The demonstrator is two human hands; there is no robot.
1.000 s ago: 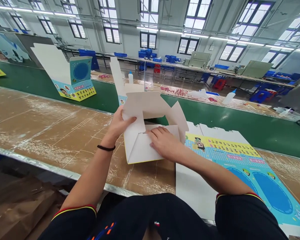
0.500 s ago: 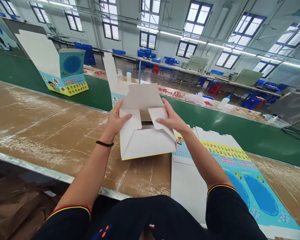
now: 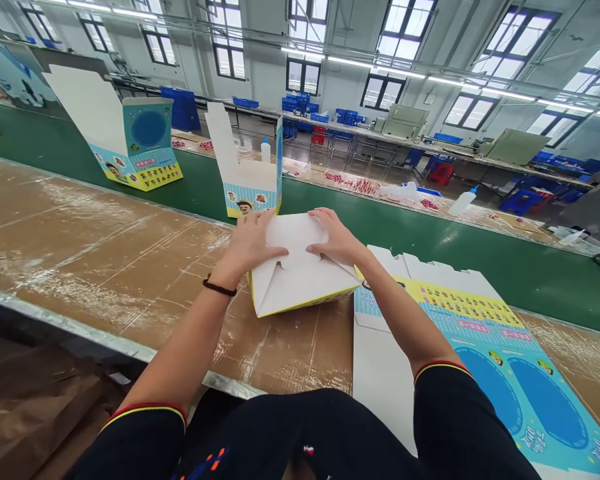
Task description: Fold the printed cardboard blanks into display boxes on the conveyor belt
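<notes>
A cardboard box (image 3: 305, 280) with white flaps and yellow edges rests on the brown tabletop in front of me. Its flaps are folded together over the side that faces up, with small gaps at the slots. My left hand (image 3: 253, 247) grips the box's far left corner, thumb on the flaps. At the far right corner my right hand (image 3: 337, 238) holds it the same way, thumb pointing inward. To the right, flat printed carton blanks (image 3: 460, 333) in blue and yellow lie partly under my right forearm.
Beyond the brown table (image 3: 105, 227) runs a green conveyor belt (image 3: 405, 233). One opened carton (image 3: 253, 193) stands just past my hands, another carton (image 3: 140, 160) farther left. White bottles (image 3: 463, 202) and small red pieces (image 3: 353, 183) sit on the far ledge.
The raised far flap has been folded down over the side flaps, closing the opening. Both hands have shifted with it and now press on the box from its far corners.
</notes>
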